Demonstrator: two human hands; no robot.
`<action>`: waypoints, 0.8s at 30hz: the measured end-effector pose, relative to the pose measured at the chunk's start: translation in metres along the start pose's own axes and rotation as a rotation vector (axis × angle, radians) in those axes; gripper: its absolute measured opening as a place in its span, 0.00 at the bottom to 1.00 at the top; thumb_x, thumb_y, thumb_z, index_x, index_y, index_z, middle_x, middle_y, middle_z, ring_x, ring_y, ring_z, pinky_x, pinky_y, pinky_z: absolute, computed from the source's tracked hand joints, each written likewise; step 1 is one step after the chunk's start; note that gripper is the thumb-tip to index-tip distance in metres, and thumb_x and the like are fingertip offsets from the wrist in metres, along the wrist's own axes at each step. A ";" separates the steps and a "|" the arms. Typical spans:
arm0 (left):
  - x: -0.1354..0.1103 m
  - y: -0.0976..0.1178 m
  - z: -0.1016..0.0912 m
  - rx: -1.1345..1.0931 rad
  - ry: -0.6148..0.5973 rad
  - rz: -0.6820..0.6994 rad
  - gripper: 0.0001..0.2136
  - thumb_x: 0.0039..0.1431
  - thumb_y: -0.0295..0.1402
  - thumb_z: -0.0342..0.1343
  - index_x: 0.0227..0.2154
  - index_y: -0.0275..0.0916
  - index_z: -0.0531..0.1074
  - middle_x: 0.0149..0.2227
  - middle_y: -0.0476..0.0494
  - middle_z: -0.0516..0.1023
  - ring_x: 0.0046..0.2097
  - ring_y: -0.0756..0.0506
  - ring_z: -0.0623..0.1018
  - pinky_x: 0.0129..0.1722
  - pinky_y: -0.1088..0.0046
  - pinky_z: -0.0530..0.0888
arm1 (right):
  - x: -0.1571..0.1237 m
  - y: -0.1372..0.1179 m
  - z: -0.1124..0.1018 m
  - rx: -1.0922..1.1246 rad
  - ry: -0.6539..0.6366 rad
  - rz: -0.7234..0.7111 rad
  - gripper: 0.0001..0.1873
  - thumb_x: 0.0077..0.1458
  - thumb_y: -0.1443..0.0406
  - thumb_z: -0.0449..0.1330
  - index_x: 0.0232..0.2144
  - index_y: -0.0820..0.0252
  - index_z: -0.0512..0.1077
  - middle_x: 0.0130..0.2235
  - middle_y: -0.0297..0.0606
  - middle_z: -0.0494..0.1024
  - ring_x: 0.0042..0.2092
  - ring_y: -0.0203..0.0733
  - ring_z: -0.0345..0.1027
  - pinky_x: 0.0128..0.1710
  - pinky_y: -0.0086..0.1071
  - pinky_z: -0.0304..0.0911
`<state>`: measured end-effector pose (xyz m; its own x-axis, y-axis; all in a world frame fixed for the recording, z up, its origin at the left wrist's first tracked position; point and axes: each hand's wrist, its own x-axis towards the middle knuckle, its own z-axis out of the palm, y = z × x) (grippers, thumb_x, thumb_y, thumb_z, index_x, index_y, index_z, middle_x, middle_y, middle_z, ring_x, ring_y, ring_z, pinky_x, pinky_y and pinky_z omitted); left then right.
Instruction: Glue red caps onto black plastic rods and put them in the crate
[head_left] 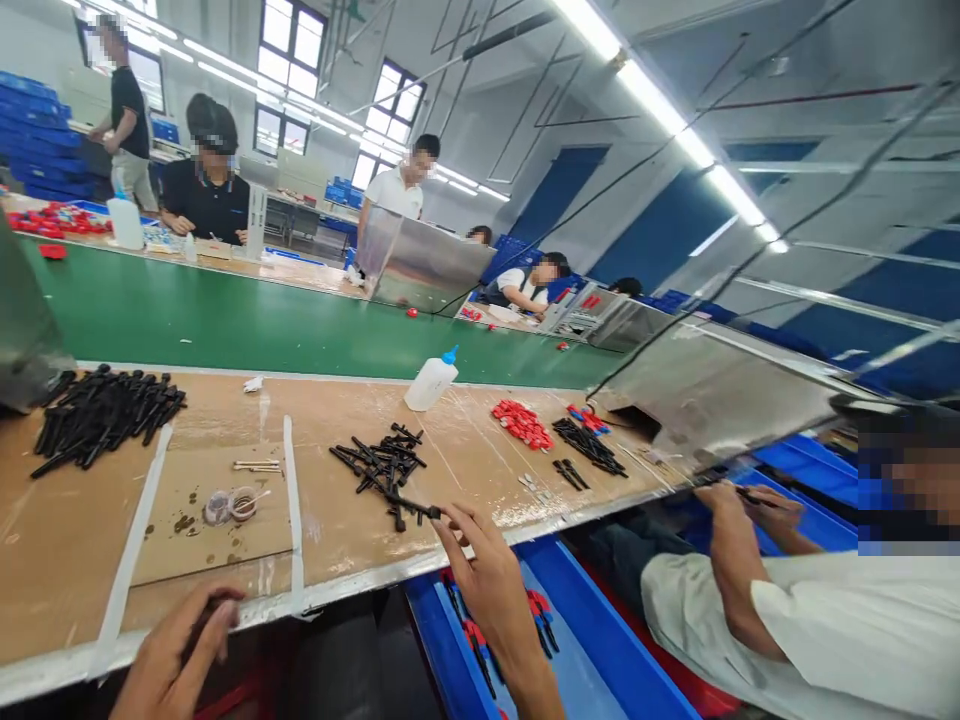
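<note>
My right hand [487, 575] reaches over the front edge of the cardboard-covered bench and pinches one thin black plastic part [416, 507] at the near end of a small pile of black parts [382, 465]. My left hand [176, 655] is at the bench's front edge at the lower left, fingers curled, with something dark under them that I cannot make out. A larger heap of black parts [105, 412] lies at the far left of the bench.
A small clear dish [232, 503] sits on a taped cardboard square. A white squeeze bottle [431, 380] lies by the green conveyor [225, 320]. Red parts [523, 423] lie further right. A blue bin [540, 640] holds finished pieces below. A seated co-worker's arm [739, 560] works at my right.
</note>
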<state>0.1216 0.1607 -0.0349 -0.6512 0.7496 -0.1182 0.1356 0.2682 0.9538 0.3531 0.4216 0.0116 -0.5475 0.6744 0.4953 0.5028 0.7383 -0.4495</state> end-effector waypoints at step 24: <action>0.013 0.006 0.015 -1.323 -0.095 -0.369 0.14 0.59 0.42 0.58 0.35 0.34 0.69 0.19 0.59 0.53 0.18 0.58 0.48 0.18 0.80 0.44 | 0.042 -0.143 0.150 0.656 -0.326 0.013 0.09 0.57 0.59 0.62 0.37 0.55 0.80 0.38 0.38 0.82 0.39 0.42 0.74 0.42 0.34 0.67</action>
<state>0.1253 0.1808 -0.0349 -0.4337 0.8137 -0.3871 -0.8724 -0.2716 0.4064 0.1577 0.3446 -0.0147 -0.7667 0.5745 0.2865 0.0626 0.5110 -0.8573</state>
